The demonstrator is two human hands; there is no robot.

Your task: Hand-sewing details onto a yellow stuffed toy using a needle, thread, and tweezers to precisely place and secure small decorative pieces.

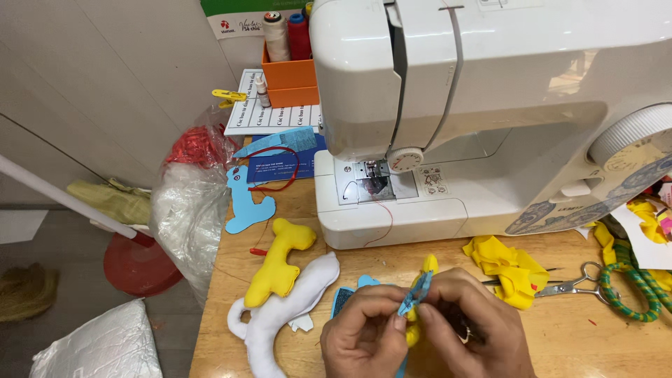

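**Mia:** Well, what are the two hands doing?

**Ben:** They are close together at the front of the wooden table [217, 315]. The left hand [364, 336] and the right hand [472, 329] both pinch a small cloth piece [414, 297]. It is blue and yellow, and it sits between the fingertips.

**Mia:** Are the fingers open?

**Ben:** No. On both hands the fingers are curled in tight, with the thumbs pressed on the cloth. More yellow shows under it, between the hands.

**Mia:** Where is that cloth?

**Ben:** Just above the table, right in front of the white sewing machine [490, 105], but not touching it.

**Mia:** What is next to the left hand?

**Ben:** A white stuffed shape [280, 315] lies on the table, near the hand. A yellow stuffed shape [280, 262] lies partly on top of it. Further back is a flat blue cut-out [245, 203].

**Mia:** And by the right hand?

**Ben:** A pile of yellow scraps [511, 269], and silver scissors [577, 285] just past them. A green rope [633, 290] is by the scissors.

**Mia:** What is at the back?

**Ben:** An orange box [290, 80] with thread spools [276, 35] in it. A clear plastic bag [189, 210] hangs off the table's left edge.
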